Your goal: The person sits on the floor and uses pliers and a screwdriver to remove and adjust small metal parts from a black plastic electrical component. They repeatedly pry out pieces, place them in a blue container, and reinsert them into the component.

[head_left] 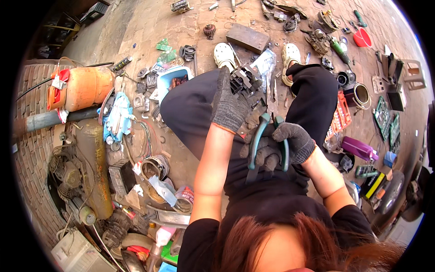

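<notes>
My left hand (229,104), in a dark grey knit glove, grips a black blocky metal part (244,79) held up between my knees. My right hand (287,143), gloved alike, is closed on long-nose pliers (272,104) with teal handles, their jaws pointing away from me beside the black part. The lower fingers wrap around the handles. A clear plastic bag (267,61) lies on the ground behind the part, between my shoes.
A metal block (247,36) lies beyond my feet. An orange gas cylinder (81,88) and blue tub (171,76) are left. Socket cases (383,118), a purple container (358,147) and a red bucket (361,37) are right, among scattered tools and parts.
</notes>
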A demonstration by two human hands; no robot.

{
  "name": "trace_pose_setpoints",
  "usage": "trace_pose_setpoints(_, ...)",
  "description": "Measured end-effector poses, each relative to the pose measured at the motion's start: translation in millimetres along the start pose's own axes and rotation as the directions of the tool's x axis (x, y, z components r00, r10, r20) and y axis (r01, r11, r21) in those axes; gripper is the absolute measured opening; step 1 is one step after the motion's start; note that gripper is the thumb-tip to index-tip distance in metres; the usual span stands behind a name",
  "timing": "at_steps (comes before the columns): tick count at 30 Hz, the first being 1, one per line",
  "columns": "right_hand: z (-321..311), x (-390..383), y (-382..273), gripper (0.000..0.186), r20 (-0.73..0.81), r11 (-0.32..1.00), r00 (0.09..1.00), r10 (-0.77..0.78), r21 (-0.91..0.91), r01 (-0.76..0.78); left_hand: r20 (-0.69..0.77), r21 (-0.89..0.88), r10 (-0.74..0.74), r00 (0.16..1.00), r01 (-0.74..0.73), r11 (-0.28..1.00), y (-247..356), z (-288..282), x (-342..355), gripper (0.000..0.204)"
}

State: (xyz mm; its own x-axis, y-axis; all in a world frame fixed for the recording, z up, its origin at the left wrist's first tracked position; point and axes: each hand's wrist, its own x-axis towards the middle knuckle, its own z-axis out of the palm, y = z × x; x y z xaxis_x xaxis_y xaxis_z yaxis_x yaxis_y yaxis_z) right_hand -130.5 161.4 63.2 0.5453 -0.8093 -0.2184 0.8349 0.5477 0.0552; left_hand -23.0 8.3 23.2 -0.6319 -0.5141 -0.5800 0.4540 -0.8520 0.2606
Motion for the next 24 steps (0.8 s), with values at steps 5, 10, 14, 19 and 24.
trace_pose_setpoints(5, 4.7, 1.3, -9.2, 0.058, 0.037, 0.992, 0.995, 0.093, -0.087, -0.089, 0.013, -0.046, 0.025, 1.0, -0.024, 0.999, -3.1, 5.1, -9.5, 0.041)
trace_pose_setpoints(10, -2.5, 3.6, -6.1, 0.051, -0.034, 0.974, 0.989, 0.145, -0.171, -0.149, 0.048, -0.167, -0.017, 0.999, 0.025, 0.986, 0.1, 6.8, -18.2, 0.036)
trace_pose_setpoints(14, -1.1, 3.6, -2.7, 0.045, -0.152, 0.944, 0.986, 0.063, -0.313, -0.109, 0.027, -0.215, -0.006, 1.0, 0.012, 0.977, 1.6, 8.5, -19.2, 0.038)
trace_pose_setpoints(19, 3.2, 5.1, -8.6, 0.036, -0.289, 0.918, 0.956, 0.056, -0.362, -0.163, 0.005, -0.053, 0.103, 0.995, -0.102, 0.993, 1.2, 4.0, -17.8, 0.044)
trace_pose_setpoints(24, -5.1, 9.2, -10.8, 0.028, -0.387, 0.87, 0.92, 0.061, -0.431, -0.239, -0.055, 0.121, 0.235, 0.971, -0.227, 0.966, -4.0, 4.0, -18.8, 0.048)
